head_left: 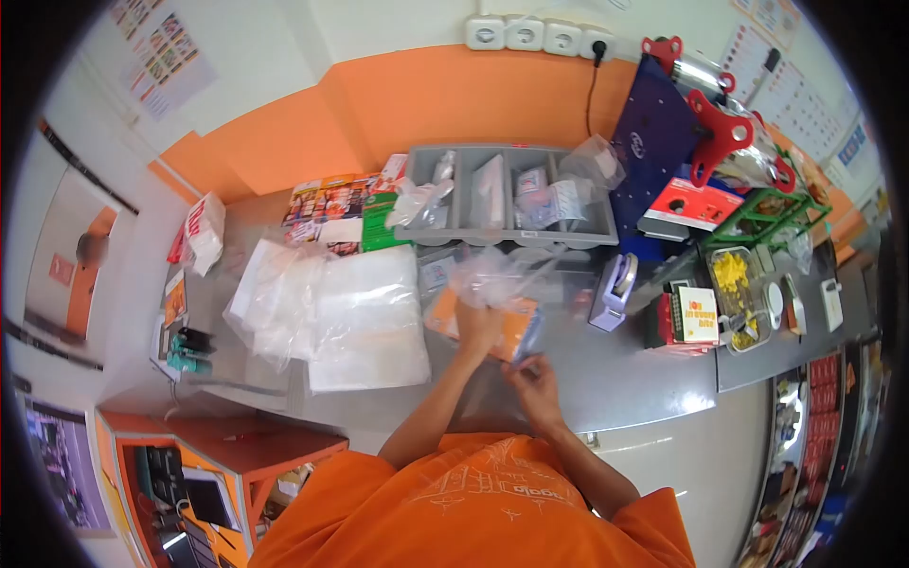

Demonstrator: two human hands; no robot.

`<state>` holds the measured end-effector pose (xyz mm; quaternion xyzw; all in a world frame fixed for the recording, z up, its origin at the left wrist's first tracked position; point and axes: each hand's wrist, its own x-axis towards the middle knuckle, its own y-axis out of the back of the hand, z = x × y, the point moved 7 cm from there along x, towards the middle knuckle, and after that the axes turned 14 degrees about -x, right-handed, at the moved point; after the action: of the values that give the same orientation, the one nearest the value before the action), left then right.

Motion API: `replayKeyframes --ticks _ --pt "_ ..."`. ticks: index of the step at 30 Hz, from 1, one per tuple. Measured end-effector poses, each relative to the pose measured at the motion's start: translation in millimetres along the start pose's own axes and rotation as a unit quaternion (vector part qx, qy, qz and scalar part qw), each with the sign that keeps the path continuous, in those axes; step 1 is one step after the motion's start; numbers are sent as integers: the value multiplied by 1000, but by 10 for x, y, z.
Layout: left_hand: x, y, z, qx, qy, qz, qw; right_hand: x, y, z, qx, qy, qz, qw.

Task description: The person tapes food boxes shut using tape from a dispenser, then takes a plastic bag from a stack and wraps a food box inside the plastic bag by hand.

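Observation:
In the middle of the head view, an orange-and-white packet (pixel 512 328) lies low over the steel table, with clear plastic around its right end. My left hand (pixel 480 320) is closed on a crumpled clear plastic bag (pixel 488 273) above the packet; its fingertips are blurred and partly covered by the plastic. At the packet's near right corner, my right hand (pixel 536 386) pinches the edge of the clear plastic. Whether both hands grip one bag, I cannot tell.
A grey divided bin (pixel 511 235) with plastic-wrapped items stands behind my hands. Stacks of clear bags (pixel 367 322) lie left. On the right are a tape dispenser (pixel 614 292), small boxes (pixel 694 317) and a tray of yellow packets (pixel 731 273).

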<state>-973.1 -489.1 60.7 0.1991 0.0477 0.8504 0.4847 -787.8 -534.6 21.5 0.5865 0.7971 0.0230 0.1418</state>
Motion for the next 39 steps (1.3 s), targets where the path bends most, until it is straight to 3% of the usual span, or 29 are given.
replayKeyframes --ticks 2,5,6,8,11,12,15,18,21,23,25,27,28,29,31,33,34,36,39 --pt "38 149 167 -23 -7 -5 1000 -84 -88 315 95 -105 -174 975" --pt "-76 206 402 -65 -37 -54 996 133 354 -181 235 -165 -44 957" --pt "-170 124 354 -47 -43 -112 992 233 317 -127 210 -161 -75 962" --pt "-353 -26 97 -55 -44 -111 991 384 187 88 161 -149 -134 966" --pt "-311 -166 -229 -56 5 -71 996 359 168 0 102 -116 -133 979" --pt "-315 -179 -299 -53 35 -49 997 277 136 45 50 -91 -70 992" --pt "-344 -165 -145 175 -45 35 983 -88 -137 338 -130 31 68 989" --pt "-364 -205 -175 204 -57 20 977 -362 -483 358 -208 115 -130 963" --pt "-494 -341 -584 96 -93 -100 986 -382 -463 105 -188 85 -386 899" --pt "-616 -345 -557 154 -57 -144 976 -149 -229 248 -244 140 -370 885" --pt "-675 -314 -451 189 -60 -170 965 305 272 152 -215 110 -304 922" --pt "-720 -266 -333 201 -101 -182 957 792 852 -234 -171 61 -143 973" --pt "-746 -273 -329 223 -112 -194 949 1162 1061 -283 -127 117 -65 983" --pt "-776 -277 -327 246 -123 -205 939 1456 1250 -470 -130 141 38 981" --pt "-800 -256 -382 260 -102 -228 933 2016 1435 -906 -288 197 145 926" --pt "-822 -253 -567 241 -40 -255 936 2701 1382 -850 -388 285 176 859" --pt "-918 -259 -675 275 -155 -213 925 3073 1254 -610 -467 235 117 844" --pt "-982 -202 -690 241 -166 -197 936 3651 1045 -251 -607 128 -4 785" --pt "-977 -186 -712 228 -135 -213 940 3783 932 -271 -647 14 -31 762"
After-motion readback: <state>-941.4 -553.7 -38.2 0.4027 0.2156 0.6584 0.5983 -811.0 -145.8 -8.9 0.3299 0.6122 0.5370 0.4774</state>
